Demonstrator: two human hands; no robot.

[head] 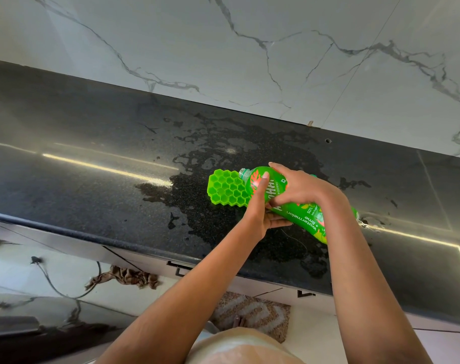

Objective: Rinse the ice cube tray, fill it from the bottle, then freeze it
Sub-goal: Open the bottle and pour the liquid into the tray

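a: where's the bright green silicone ice cube tray with honeycomb cells (225, 191)?

b: flat on the black speckled stone countertop (92, 143), in the middle of a spread of spilled water (210, 143). lying flat keeps the cells level for filling.

a: and the green plastic drink bottle with the watermelon-lime label (301, 220)?

b: tipped nearly on its side, its open neck (243, 173) over the tray's right edge and its base out to the right. i'd say that's the pouring step.

a: how is it held?

b: with both hands. the left hand (256, 208) cups it from below, fingers curled under and thumb up the label. the right hand (301, 189) wraps over the top, fingers bent round the body. two hands likely steady the pour over such small cells.

a: anything in the cells?

b: i can't tell, no stream shows at the neck. the neck looks clear, but how much is left inside is hidden by the label.

a: around it?

b: a white veined marble-look wall (223, 48) behind, and on the floor a crumpled brown cloth (126, 278) and a patterned mat (252, 313)
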